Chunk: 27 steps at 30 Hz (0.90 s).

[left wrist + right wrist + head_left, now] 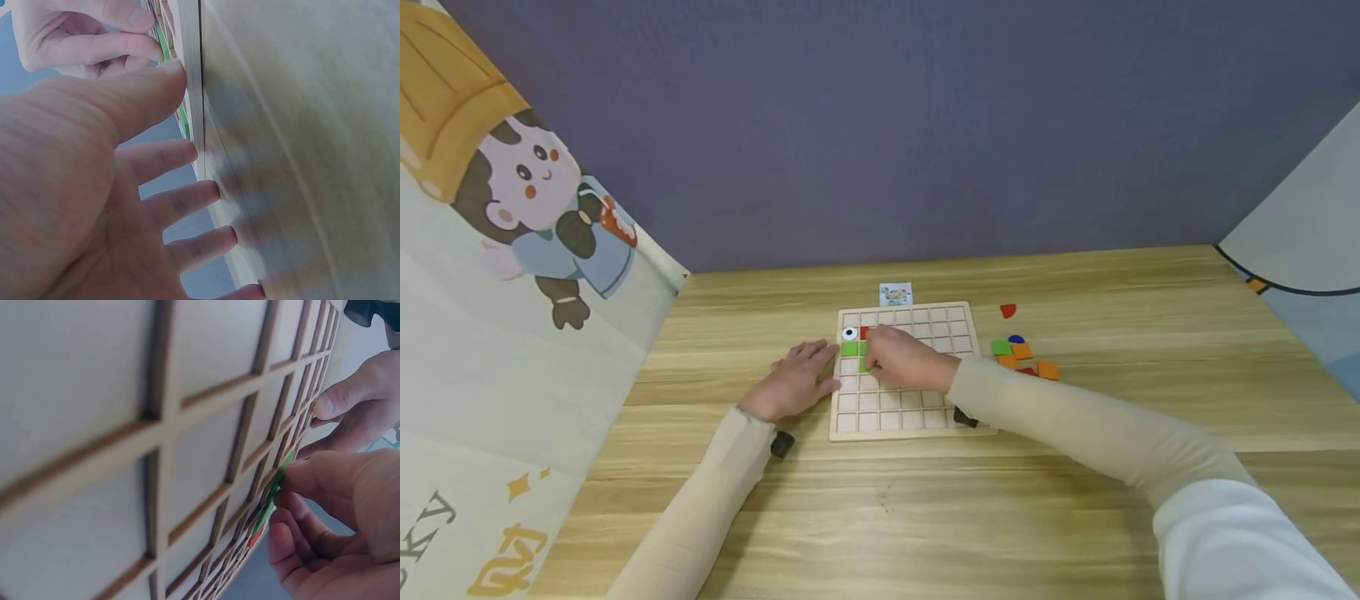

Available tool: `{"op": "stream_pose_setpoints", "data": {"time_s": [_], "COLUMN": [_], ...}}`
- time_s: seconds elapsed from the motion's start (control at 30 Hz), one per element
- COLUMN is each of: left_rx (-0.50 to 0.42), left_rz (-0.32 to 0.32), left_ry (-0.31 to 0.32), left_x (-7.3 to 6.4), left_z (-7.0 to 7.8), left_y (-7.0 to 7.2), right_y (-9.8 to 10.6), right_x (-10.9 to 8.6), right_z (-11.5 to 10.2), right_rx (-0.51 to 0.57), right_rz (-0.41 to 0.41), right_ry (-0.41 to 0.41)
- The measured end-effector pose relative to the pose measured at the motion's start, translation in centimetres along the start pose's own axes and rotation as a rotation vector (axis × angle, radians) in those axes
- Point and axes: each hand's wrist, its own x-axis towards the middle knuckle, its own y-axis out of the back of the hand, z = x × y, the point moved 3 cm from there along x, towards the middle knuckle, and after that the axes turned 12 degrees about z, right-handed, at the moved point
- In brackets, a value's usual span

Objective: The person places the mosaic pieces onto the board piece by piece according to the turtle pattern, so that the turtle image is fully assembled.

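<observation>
A square wooden grid board point(917, 435) lies flat on the table. In its upper left part sit a white disc with a black dot point(849, 333), a red piece point(864, 332) and green tiles point(848, 349). My right hand point(901, 358) reaches across the board, its thumb and index finger pinching a green tile point(275, 481) at a cell in the second column. Part of the red piece is hidden behind that hand. Spread on the table at the board's left edge, my left hand point(793, 379) has its thumb and fingertips against the board's side.
Right of the board lie loose pieces: a green square point(1001, 347), several orange squares point(1047, 370), a blue piece point(1016, 339) and a red quarter-round point(1007, 310). A small picture card point(896, 293) lies beyond the board's far edge. A dark partition point(925, 133) stands behind the table.
</observation>
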Motion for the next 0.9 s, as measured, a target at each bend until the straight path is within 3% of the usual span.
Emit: {"op": "stream_pose_setpoints", "data": {"time_s": [0.27, 0.47, 0.9], "left_rx": [0.010, 0.010, -0.002], "left_rz": [0.006, 0.010, 0.020], "left_ry": [0.002, 0.002, 0.000], "left_x": [0.1, 0.2, 0.5], "left_z": [0.0, 0.2, 0.5], "left_y": [-0.2, -0.2, -0.1], "right_y": [0.4, 2.1, 6.9], "right_x": [-0.7, -2.0, -6.0], "right_z": [0.2, 1.7, 8.3], "right_rx": [0.032, 0.147, 0.155], "right_rz": [-0.011, 0.046, 0.104], "right_ry": [0.021, -0.086, -0.276]}}
